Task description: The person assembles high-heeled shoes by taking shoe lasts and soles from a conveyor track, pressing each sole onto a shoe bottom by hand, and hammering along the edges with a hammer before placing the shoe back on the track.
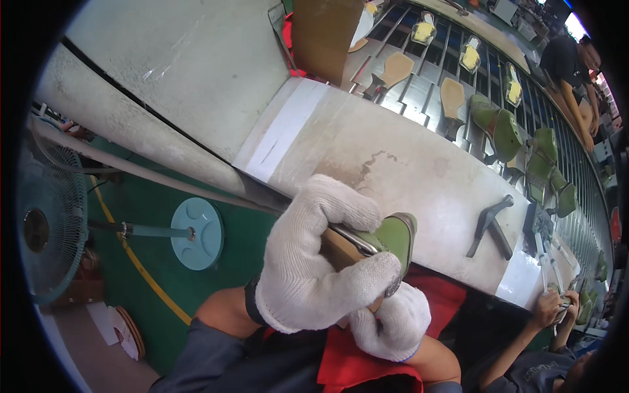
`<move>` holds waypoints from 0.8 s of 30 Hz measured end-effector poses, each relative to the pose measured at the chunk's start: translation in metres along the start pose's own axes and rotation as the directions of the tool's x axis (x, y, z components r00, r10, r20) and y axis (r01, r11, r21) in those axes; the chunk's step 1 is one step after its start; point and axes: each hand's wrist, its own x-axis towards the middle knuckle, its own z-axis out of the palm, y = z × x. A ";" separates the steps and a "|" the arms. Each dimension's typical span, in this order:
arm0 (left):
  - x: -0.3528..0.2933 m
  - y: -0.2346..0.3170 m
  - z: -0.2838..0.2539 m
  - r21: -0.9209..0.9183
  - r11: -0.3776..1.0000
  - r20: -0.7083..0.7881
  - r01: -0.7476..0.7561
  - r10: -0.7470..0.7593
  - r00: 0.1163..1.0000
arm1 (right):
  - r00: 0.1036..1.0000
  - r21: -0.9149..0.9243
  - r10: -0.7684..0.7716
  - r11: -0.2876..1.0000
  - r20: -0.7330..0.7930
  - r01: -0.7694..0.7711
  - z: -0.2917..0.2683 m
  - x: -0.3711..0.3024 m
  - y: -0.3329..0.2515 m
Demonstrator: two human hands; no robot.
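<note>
A green shoe [401,237] with a rounded toe, shiny metallic trim and a tan inner part is held over the near edge of the worktable, close to my body. My left hand [314,262], in a white knit glove, wraps it with the thumb and fingers on either side of the trim. Lower down, my right hand [395,323], gloved the same way, closes on the shoe's near end. Both palms and much of the shoe's rear are hidden. On the table to the right lies a hammer [491,226] with a dark head.
Beyond the worktable [406,164] runs a roller conveyor [426,85] carrying tan shoe soles [453,98] and several green shoes [501,128]. A fan [49,223] stands at the left. People work at the lower right [557,347] and far right [570,72].
</note>
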 end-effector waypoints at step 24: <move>0.021 0.049 0.004 -0.235 0.950 0.277 0.208 -0.140 0.951 | 0.976 0.056 0.180 0.983 -0.124 -0.174 -0.040 -0.004 -0.027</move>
